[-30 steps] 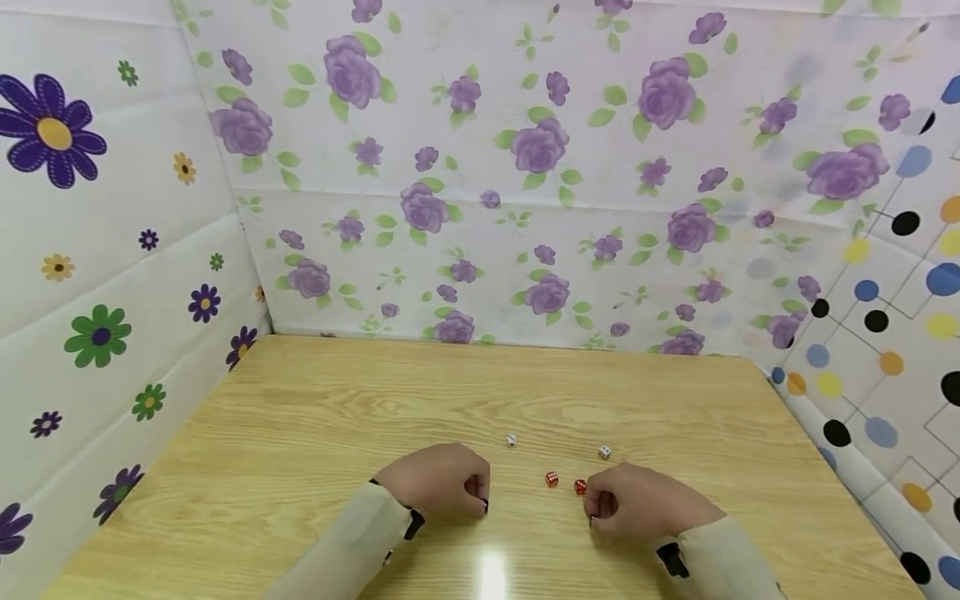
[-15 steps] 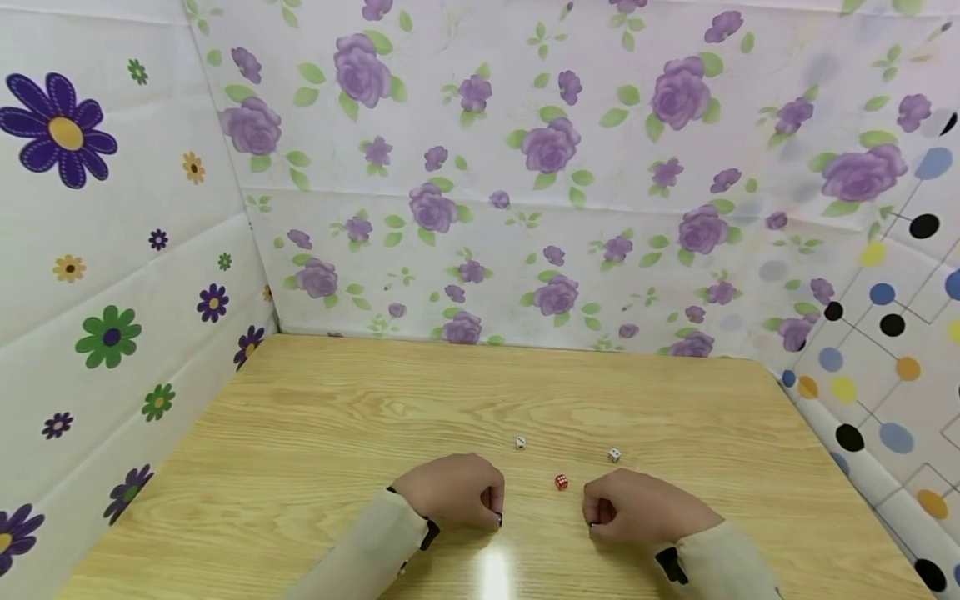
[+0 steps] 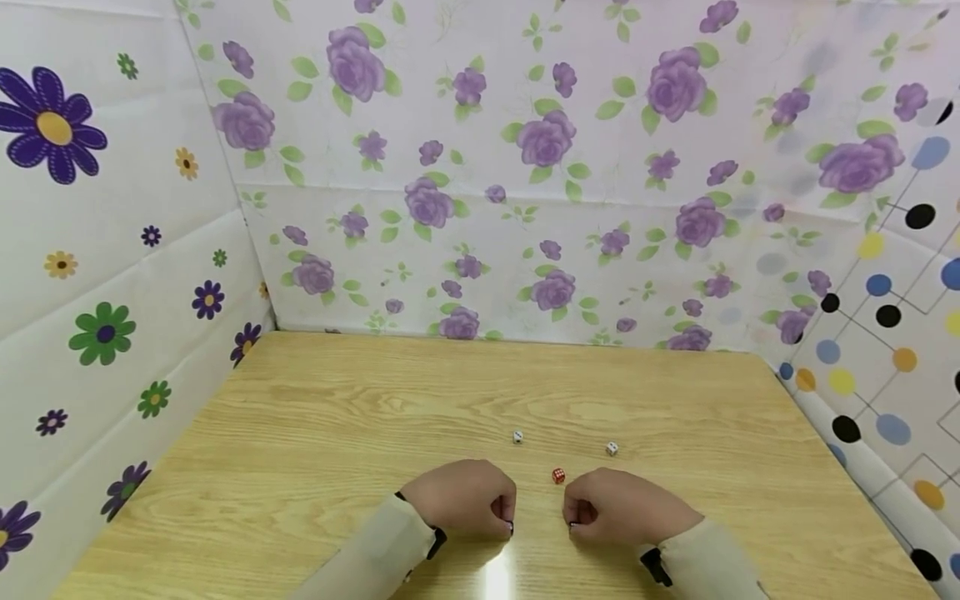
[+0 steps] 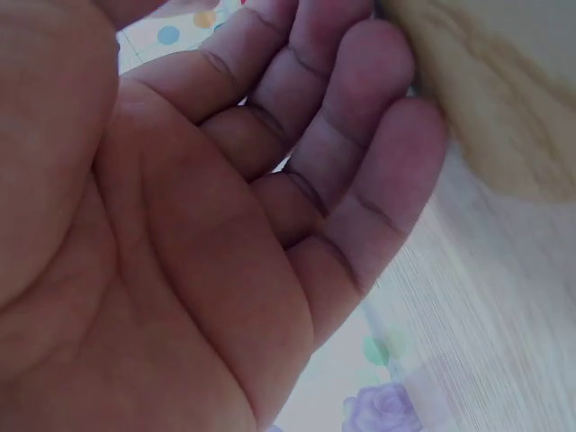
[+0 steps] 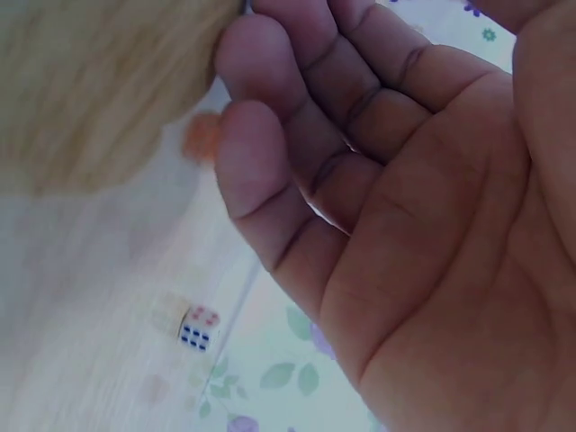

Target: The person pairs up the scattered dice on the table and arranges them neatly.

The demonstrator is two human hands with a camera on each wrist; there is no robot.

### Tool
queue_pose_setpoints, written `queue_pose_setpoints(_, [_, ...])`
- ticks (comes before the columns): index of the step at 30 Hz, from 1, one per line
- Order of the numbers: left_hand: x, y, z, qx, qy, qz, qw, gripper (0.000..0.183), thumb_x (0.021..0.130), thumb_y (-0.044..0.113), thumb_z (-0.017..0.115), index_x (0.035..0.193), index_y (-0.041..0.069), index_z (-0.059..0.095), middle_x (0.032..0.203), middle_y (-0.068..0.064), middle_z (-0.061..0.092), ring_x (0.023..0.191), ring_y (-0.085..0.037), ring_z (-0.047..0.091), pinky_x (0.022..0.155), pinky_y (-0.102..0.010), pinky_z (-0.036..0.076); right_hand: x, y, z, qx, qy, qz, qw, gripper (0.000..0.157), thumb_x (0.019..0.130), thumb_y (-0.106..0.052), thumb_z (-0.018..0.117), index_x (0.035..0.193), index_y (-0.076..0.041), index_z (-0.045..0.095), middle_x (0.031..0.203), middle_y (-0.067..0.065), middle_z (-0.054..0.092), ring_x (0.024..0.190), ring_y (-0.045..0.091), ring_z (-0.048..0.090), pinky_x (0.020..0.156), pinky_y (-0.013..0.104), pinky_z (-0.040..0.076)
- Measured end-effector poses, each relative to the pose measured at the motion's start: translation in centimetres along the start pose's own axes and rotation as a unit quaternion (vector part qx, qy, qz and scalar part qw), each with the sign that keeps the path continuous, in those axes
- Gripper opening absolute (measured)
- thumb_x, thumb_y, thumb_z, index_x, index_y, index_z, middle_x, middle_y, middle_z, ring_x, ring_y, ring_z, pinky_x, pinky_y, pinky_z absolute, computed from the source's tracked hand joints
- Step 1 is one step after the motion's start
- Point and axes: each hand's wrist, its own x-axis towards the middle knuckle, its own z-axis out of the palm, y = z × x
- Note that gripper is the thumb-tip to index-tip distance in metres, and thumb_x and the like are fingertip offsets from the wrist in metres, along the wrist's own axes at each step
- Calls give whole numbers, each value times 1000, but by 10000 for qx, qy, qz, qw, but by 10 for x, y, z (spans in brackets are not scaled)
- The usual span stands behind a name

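My left hand point(image 3: 467, 500) is just over the wood-grain table, fingers curled, thumb and forefinger pinching a small dark-and-white thing point(image 3: 512, 527). Facing it, my right hand point(image 3: 632, 507) pinches a similar small thing point(image 3: 573, 525); what kind either is, I cannot tell. A red die point(image 3: 558, 476) lies just beyond the gap between the hands, closer to the right one. Farther back are two white dice, one on the left point(image 3: 517, 437) and one on the right point(image 3: 612, 448). Curled fingers fill both wrist views, their pinching tips out of sight. In the right wrist view a white die point(image 5: 198, 328) shows past the little finger.
The wood-grain table point(image 3: 337, 400) runs back to a white cloth point(image 3: 480, 250) with purple roses. A flower-print cloth point(image 3: 172, 333) stands along the left side, a dotted cloth point(image 3: 862, 400) along the right. Light glares on the table's near part.
Both hands have moved toward each other, left hand rightward and right hand leftward. A second red die, seen beside the right hand a second ago, is out of sight at that hand.
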Motion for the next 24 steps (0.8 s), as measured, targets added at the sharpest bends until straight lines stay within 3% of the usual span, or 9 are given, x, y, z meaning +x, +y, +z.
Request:
queue_pose_setpoints(8, [4, 6, 7, 142, -11, 220, 9997, 15, 89, 23, 79, 81, 27, 67, 75, 20, 58, 68, 3, 53, 66, -17, 47, 4, -13, 4, -221, 235, -285, 9991, 17, 92, -15, 77, 85, -27, 67, 76, -19, 55, 69, -3, 48, 67, 20, 45])
queue_pose_setpoints(17, [3, 8, 3, 55, -35, 210, 9998, 13, 87, 24, 82, 83, 25, 70, 76, 20, 60, 69, 3, 55, 66, -17, 48, -1, -17, -1, -14, 184, -23, 9998, 11, 91, -18, 78, 89, -26, 70, 81, -22, 57, 72, -2, 52, 69, 22, 48])
queue_pose_setpoints(24, [3, 13, 4, 181, -76, 186, 9996, 13, 87, 23, 82, 81, 26, 71, 75, 21, 59, 68, 4, 54, 66, -17, 47, 0, -18, 1, -30, 157, -189, 9997, 14, 91, -14, 78, 87, -25, 70, 81, -22, 57, 71, -3, 51, 69, 21, 48])
